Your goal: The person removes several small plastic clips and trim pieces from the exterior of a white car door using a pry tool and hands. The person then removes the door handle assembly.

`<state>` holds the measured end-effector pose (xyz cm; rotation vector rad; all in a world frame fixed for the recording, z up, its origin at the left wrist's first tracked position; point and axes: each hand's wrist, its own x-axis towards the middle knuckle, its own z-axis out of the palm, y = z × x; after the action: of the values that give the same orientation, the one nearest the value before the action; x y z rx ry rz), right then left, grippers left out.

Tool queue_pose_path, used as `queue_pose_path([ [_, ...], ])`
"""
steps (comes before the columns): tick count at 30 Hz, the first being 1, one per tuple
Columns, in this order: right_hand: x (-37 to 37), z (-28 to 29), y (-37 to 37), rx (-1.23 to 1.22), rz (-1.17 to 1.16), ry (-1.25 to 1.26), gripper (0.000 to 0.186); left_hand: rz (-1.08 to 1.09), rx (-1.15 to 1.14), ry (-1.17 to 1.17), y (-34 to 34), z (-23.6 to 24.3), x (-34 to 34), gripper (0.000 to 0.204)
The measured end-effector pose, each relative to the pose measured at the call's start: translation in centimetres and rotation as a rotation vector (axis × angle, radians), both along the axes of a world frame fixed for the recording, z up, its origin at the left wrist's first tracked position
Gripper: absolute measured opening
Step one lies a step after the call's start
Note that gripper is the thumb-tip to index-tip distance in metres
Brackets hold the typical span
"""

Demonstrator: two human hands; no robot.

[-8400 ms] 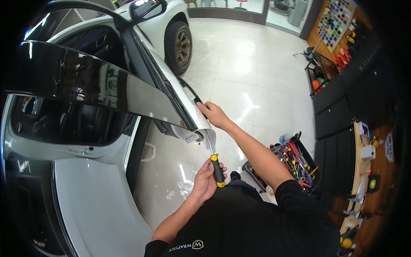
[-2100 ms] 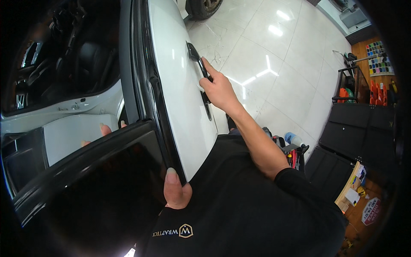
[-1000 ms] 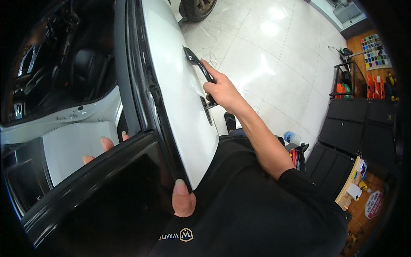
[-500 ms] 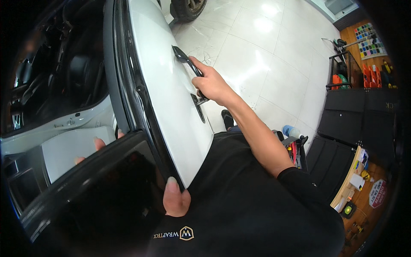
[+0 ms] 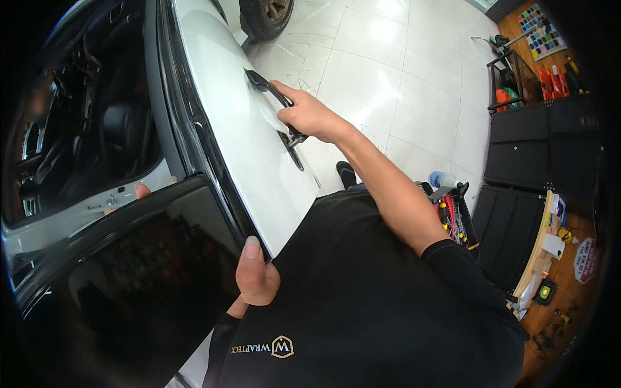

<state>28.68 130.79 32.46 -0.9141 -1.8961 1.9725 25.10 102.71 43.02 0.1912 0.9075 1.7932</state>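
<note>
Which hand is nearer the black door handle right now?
Right. The right hand is wrapped around the black door handle on the white car door. The left hand grips the door's rear edge, well below the handle.

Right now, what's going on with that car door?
A person is standing at an open white car door. Their right hand grips the black door handle on the outer panel, while their left hand clasps the door's rear edge by the dark window glass. An open tool bag sits on the tiled floor behind.
</note>
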Motion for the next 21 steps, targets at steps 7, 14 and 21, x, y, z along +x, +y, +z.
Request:
queue_pose_path([
  [7,-0.5,-0.1,-0.6,0.006,-0.12,0.077,0.077,0.04,-0.126,0.415,-0.1,0.2,0.1,0.043],
  [14,-2.9,-2.7,-3.2,0.159,-0.147,0.088,0.079,0.977,-0.166,1.735,-1.6,-3.0,-3.0,0.036],
  [21,-4.1,1.1,-5.6,0.035,0.048,-0.002,0.083,1.223,-0.119,2.153,-2.5,-1.1,-5.9,0.021],
])
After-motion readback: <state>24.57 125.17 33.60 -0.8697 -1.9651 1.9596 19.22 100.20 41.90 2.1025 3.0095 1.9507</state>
